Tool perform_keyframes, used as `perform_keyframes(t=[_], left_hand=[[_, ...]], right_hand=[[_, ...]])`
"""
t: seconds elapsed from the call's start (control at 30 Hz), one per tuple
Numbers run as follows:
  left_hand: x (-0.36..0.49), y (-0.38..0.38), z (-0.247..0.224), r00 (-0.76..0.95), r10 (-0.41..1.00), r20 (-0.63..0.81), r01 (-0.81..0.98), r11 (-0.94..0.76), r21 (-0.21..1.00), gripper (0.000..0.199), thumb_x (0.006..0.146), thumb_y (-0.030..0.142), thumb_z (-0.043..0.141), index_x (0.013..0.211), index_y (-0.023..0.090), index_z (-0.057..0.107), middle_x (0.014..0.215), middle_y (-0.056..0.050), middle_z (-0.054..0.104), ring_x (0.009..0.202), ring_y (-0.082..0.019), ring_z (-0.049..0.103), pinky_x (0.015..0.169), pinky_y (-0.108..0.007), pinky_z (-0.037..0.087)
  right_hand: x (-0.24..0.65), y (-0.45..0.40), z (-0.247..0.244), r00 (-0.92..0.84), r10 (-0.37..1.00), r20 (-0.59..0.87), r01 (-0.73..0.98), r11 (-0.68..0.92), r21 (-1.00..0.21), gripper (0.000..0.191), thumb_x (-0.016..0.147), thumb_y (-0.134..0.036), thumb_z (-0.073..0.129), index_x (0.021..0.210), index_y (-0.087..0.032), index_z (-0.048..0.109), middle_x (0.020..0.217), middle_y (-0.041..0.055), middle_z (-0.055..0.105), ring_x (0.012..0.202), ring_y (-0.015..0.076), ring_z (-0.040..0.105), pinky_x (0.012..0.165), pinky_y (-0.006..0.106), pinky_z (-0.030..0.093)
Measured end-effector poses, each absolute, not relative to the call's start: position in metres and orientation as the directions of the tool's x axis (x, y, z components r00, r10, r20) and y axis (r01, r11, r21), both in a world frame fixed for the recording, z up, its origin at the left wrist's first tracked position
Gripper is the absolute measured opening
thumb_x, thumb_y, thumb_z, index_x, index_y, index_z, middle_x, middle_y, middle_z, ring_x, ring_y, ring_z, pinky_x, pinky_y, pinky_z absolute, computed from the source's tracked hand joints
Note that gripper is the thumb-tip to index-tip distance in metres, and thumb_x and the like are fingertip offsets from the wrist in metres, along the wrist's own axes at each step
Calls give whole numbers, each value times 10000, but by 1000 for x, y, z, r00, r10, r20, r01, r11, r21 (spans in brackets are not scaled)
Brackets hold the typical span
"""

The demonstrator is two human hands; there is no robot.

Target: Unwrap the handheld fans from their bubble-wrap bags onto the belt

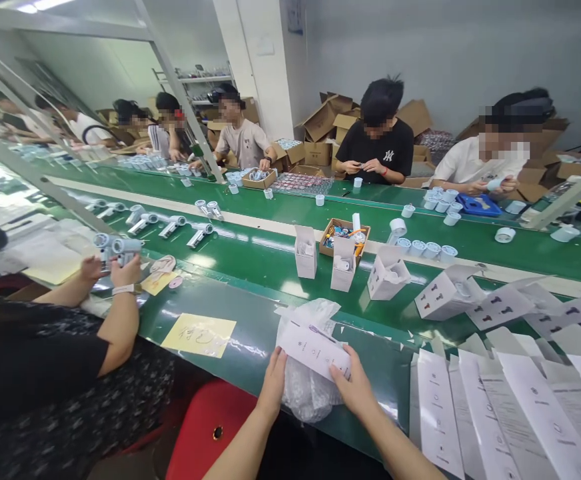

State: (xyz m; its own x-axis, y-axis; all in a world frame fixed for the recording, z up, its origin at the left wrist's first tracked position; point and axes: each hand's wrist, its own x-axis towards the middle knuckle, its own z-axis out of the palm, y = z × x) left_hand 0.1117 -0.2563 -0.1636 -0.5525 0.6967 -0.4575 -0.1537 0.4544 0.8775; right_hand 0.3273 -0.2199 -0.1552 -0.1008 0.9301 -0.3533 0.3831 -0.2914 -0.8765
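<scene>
At the green table's [250, 313] near edge, my left hand [273, 387] and right hand [354, 390] pinch one folded leaflet [313, 348] over a plastic bag [306, 390], not yet inside, with many leaflets [500, 407] left.

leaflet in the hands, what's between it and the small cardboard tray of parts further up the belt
In the head view, two open white boxes stand on the green belt between the leaflet and the tray.

Plastic bag [306, 387] contents unclear behind leaflet [314, 348]; leaflet print too small; paper stack [510, 413] cut by edge
</scene>
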Motion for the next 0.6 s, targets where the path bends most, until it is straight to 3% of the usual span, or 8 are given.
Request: perform_keyframes(t=[0.17, 0.3, 0.5, 0.6], left_hand=[[89, -251, -157, -546, 721, -427, -14, 502, 865, 402, 968, 410, 378, 1169, 165, 625, 1329, -115, 621, 1310, -251, 507, 1138, -388, 358], [52, -252, -155, -623, 663, -415, 101, 595, 798, 406, 956, 368, 340, 1191, 135, 576, 1404, -157, 540, 1384, -291, 405, 1171, -450, 280], [32, -244, -159, -570, 701, -429, 195, 623, 757, 323, 891, 288, 458, 1137, 142, 608, 1212, -155, 676, 1204, -284, 587, 1055, -419, 422], [29, -237, -155, -555, 720, -416, 196, 599, 776, 256, 784, 221, 588, 1012, 140, 672, 1092, -148, 728, 1112, -295, 640, 1018, -393, 440]], right_hand=[[299, -212, -147, -112, 959, -261, 397, -198, -896, 625, 743, -346, 596, 1330, -153, 506, 1395, 152, 517, 1318, 296, 470, 1132, 428, 342], [275, -212, -142, -130, 965, -226, 391, -159, -907, 607, 685, -273, 635, 1279, -168, 567, 1329, 130, 566, 1275, 279, 513, 1128, 391, 352], [269, -222, -142, -101, 973, -207, 431, -145, -891, 737, 755, -380, 563, 1420, -109, 397, 1435, 189, 424, 1361, 312, 399, 1154, 439, 302], [277, -219, -148, -72, 986, -148, 487, -94, -868, 728, 766, -491, 563, 1385, -129, 437, 1437, 187, 410, 1380, 345, 349, 1140, 485, 308]])
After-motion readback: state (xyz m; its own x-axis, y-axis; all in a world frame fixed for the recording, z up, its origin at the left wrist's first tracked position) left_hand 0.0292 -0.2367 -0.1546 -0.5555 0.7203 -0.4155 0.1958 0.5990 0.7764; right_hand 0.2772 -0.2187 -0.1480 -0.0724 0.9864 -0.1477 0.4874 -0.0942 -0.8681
